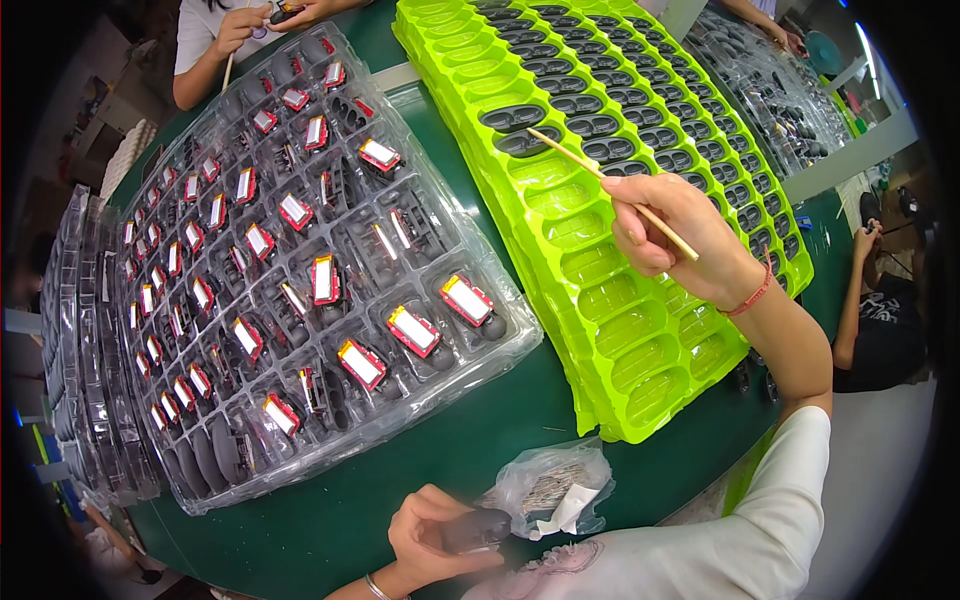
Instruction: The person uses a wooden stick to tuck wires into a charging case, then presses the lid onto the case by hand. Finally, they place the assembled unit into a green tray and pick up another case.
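Observation:
My right hand (685,235) grips a thin pale wooden stick (570,155) between thumb and fingers, above the lime-green tray (655,400). The stick's far tip is at a black oval casing (522,143) in one of that tray's pockets; whether it touches cannot be told. Low in view, my left hand (430,540) is closed around a dark rounded casing (477,531), slightly blurred. Beside it lies a clear plastic bag (590,460) with a bundle of thin sticks and a piece of white paper.
On the left, a clear plastic tray (440,390) holds many red-and-black parts with white faces; more trays (85,350) are stacked beyond it. Across the green table (400,480), a co-worker's hands (240,30) hold a stick and a dark part. Other people's hands show at the right.

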The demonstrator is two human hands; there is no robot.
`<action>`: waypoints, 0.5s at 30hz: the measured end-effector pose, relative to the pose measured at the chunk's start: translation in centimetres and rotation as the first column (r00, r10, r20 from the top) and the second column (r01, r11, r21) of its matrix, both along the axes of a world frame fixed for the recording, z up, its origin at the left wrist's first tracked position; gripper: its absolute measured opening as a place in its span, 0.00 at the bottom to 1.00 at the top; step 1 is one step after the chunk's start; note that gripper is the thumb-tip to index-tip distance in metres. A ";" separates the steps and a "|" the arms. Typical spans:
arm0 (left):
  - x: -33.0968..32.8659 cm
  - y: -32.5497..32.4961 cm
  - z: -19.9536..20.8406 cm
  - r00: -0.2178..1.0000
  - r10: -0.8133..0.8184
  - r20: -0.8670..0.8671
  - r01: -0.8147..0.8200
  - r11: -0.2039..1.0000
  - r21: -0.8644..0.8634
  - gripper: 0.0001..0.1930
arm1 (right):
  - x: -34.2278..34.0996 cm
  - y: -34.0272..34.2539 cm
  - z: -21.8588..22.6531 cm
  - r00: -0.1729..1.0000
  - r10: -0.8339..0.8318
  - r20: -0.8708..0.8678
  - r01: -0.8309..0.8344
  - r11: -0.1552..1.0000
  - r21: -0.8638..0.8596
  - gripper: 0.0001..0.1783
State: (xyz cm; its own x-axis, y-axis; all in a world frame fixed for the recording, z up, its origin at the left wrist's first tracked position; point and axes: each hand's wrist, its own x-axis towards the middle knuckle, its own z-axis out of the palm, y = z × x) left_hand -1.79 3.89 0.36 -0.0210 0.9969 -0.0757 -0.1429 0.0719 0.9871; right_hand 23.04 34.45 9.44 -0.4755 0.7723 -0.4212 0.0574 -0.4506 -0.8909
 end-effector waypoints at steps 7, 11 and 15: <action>-0.1 0.1 -0.2 0.998 -0.023 -0.056 0.026 0.999 0.047 0.35 | -0.6 -0.3 0.1 0.997 0.056 0.050 -0.057 0.998 0.018 0.25; 0.2 -0.9 0.0 0.999 0.015 0.049 -0.014 1.000 -0.020 0.32 | -0.5 -0.8 -0.1 0.997 0.065 0.045 -0.066 0.998 0.021 0.25; 0.5 -1.1 -0.3 1.000 0.021 0.007 -0.021 1.000 0.005 0.32 | 0.5 -1.8 -0.1 0.997 -0.076 -0.032 0.077 0.997 0.026 0.24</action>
